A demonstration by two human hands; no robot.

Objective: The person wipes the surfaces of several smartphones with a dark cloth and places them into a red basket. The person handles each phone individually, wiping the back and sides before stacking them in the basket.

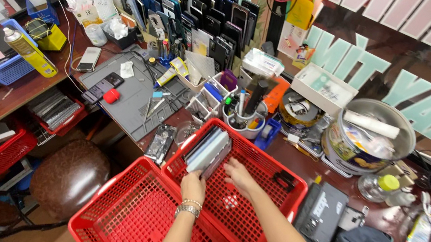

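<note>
Two red plastic baskets sit in front of me. The far basket (277,165) holds a row of phones (208,150) standing on edge against its left end. My left hand (193,185), with bracelets on the wrist, rests against the near end of that row. My right hand (238,176) lies flat inside the same basket, fingers touching the side of the phones. The near basket (116,203) has nothing visible in it. A small black part (283,179) lies at the far basket's right side.
A grey work mat (135,99) carries a phone, a red object and tweezers. Racks of many phones (187,7) stand at the back. A metal pot (374,135), tool cup (242,116), spray can (28,50), brown stool (71,176) and black devices (322,213) surround the baskets.
</note>
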